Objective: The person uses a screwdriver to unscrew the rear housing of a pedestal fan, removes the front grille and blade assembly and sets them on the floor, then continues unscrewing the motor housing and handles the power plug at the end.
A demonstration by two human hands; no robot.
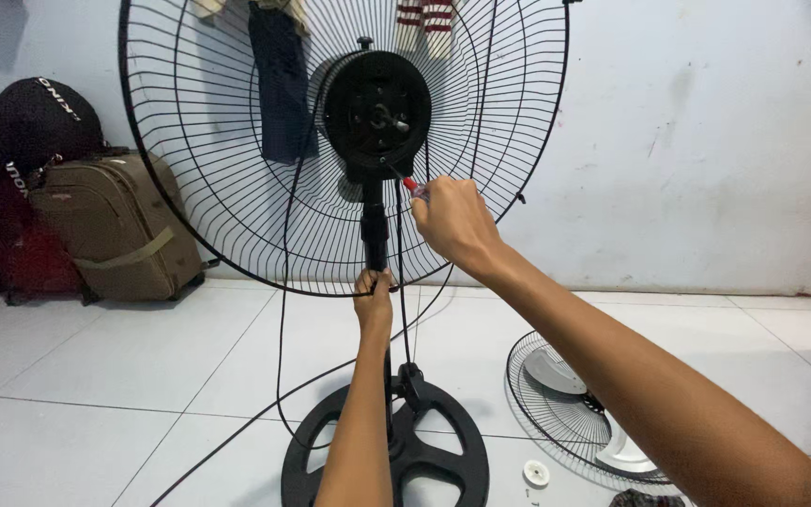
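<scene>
A black stand fan stands before me, its motor housing (376, 111) bare inside the round rear wire guard (208, 141). My left hand (374, 299) grips the black upright pole (374, 230) just below the motor. My right hand (454, 223) holds a red-handled screwdriver (412, 186), its thin shaft pointing up and left at the lower part of the motor housing. The fan's round black base (443, 451) rests on the white tiled floor beneath my arms.
The front guard with the grey blades (565, 399) lies on the floor at right, a small white cap (536, 473) beside it. A black cable (283, 376) trails across the tiles. A brown suitcase (114, 230) and dark bags (21, 122) stand against the left wall.
</scene>
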